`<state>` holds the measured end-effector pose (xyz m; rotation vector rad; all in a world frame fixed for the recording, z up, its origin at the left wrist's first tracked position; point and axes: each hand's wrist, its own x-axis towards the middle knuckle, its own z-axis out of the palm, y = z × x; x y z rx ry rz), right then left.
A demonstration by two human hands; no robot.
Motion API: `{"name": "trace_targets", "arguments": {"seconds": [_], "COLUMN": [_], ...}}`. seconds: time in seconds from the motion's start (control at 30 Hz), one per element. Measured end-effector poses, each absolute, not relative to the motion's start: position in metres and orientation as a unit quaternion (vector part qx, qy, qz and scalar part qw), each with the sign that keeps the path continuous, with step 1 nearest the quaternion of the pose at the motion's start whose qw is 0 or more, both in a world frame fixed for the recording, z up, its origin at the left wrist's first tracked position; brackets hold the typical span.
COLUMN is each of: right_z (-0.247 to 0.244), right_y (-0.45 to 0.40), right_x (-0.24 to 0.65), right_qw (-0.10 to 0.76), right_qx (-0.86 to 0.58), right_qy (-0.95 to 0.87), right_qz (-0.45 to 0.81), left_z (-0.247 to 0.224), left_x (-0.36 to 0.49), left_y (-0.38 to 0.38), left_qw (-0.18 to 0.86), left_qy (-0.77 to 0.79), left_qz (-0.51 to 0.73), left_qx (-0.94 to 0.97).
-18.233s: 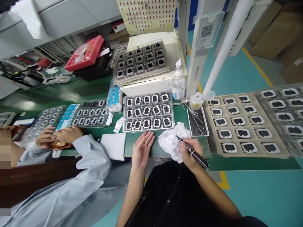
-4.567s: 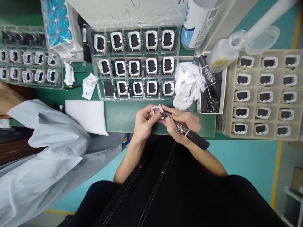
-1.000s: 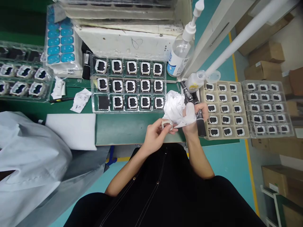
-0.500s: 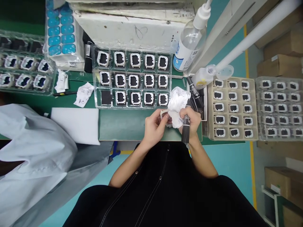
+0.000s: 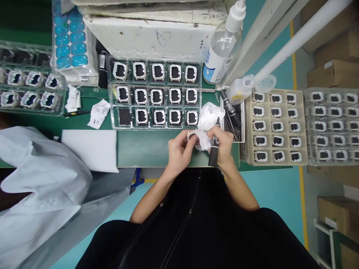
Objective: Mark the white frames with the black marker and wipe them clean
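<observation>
Between thumb and fingers, my left hand (image 5: 179,152) grips a small white frame (image 5: 191,133), partly covered by the fingers. My right hand (image 5: 223,146) is closed around a black marker (image 5: 214,151) and also pinches a white cloth (image 5: 203,139), which touches the frame. Behind both hands lies a crumpled white wipe (image 5: 211,115). A clear tray (image 5: 111,112) just beyond holds rows of white frames with dark centres; its front left pocket has no frame in it.
Right of my hands stand a beige tray (image 5: 303,129) and a clear tray (image 5: 331,163) of frames. A spray bottle (image 5: 215,56) is at the back. On the left are a person's grey sleeve (image 5: 50,164), a white foam pad (image 5: 89,150) and a stained wipe (image 5: 99,114).
My right hand has moved slightly left with the marker and cloth, closer to the frame. My left hand has shifted a little left, still holding the frame.
</observation>
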<state>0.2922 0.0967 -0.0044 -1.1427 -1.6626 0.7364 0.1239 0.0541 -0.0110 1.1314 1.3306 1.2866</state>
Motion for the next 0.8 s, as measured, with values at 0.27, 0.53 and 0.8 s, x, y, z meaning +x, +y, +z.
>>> {"name": "trace_targets", "arguments": {"seconds": [0.27, 0.53, 0.8], "right_z": [-0.004, -0.001, -0.005], "right_y": [0.096, 0.097, 0.096], "right_x": [0.295, 0.291, 0.291], "right_qw": [0.552, 0.551, 0.576], "right_qx": [-0.468, -0.464, -0.459], "right_qy": [-0.643, -0.638, -0.622], "right_qz": [0.253, 0.271, 0.266], "left_z": [0.004, 0.011, 0.013], "left_x": [0.114, 0.115, 0.114], "left_y": [0.052, 0.05, 0.05], "left_qw": [0.581, 0.62, 0.659], "left_qy": [0.499, 0.479, 0.461], "left_qz": [0.552, 0.541, 0.515], "left_qx": [0.33, 0.306, 0.296]}}
